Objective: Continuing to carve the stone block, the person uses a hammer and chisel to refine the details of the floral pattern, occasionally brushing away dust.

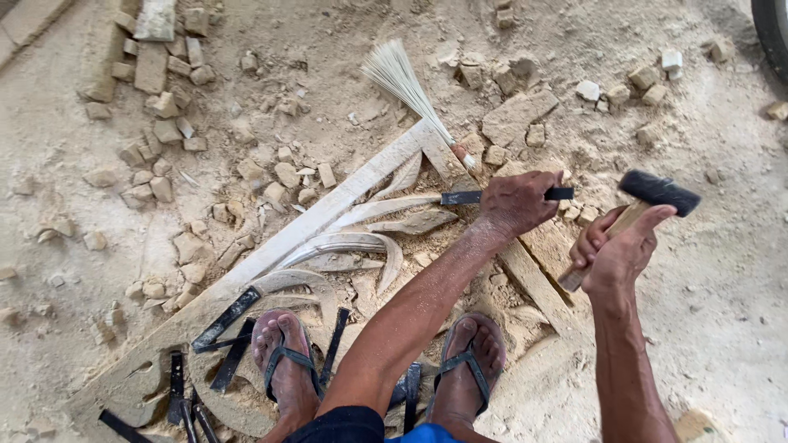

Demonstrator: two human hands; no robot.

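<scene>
A pale carved stone panel (328,215) with curved leaf shapes lies on the dusty ground under my feet. My left hand (517,201) grips a dark flat chisel (461,198) laid across the carving, its tip toward the leaves. My right hand (617,250) holds a hammer (652,193) with a wooden handle and black head, raised to the right of the chisel. My sandalled feet (287,361) rest on the panel's lower part.
Several spare dark chisels (226,320) lie on the panel by my feet. A small pale brush (406,82) lies at the panel's top. Stone chips and blocks (156,107) litter the ground left and top; a dark tyre edge (771,33) shows top right.
</scene>
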